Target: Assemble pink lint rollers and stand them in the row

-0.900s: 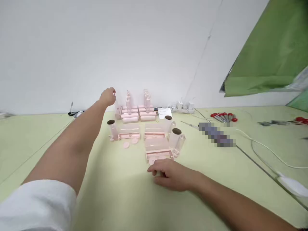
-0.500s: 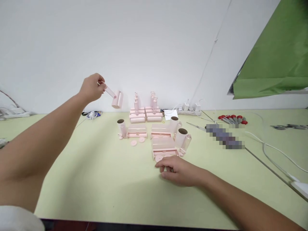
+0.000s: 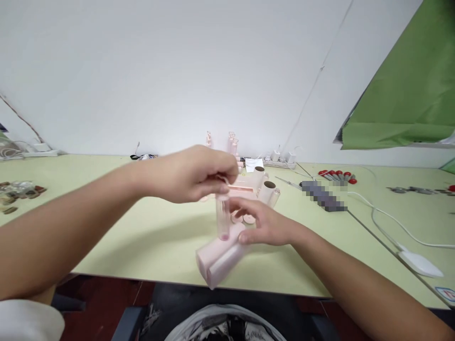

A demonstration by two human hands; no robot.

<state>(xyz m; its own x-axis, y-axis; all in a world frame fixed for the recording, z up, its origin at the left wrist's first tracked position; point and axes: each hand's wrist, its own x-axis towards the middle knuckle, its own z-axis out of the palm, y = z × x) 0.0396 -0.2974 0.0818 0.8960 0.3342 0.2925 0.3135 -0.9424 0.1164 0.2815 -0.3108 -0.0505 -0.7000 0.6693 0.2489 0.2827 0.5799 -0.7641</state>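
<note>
My left hand (image 3: 199,175) pinches the top end of a lint roller's clear pink handle (image 3: 223,218), which points down. The roller's pink head (image 3: 215,258) hangs tilted at the handle's lower end, above the table's front edge, and is a little blurred. My right hand (image 3: 266,220) is beside the head, with fingers curved and thumb apart. Its thumb tip overlaps the head's right end; whether it touches, I cannot tell. Behind my hands lie pink round caps (image 3: 249,219), an open pink roller case (image 3: 241,191) and a paper-cored roll (image 3: 266,192), partly hidden.
Several finished-looking rollers (image 3: 232,142) stand at the wall, mostly behind my left hand. To the right are a blurred-out dark object (image 3: 323,195), red-ended tools (image 3: 337,176), a white cable (image 3: 380,213) and a power strip (image 3: 279,165). Small parts (image 3: 19,193) lie at far left.
My left hand has brought the lint roller from the far left by the wall to near the table's front edge. My right hand has lifted slightly and its fingers now arch beside the roller.
</note>
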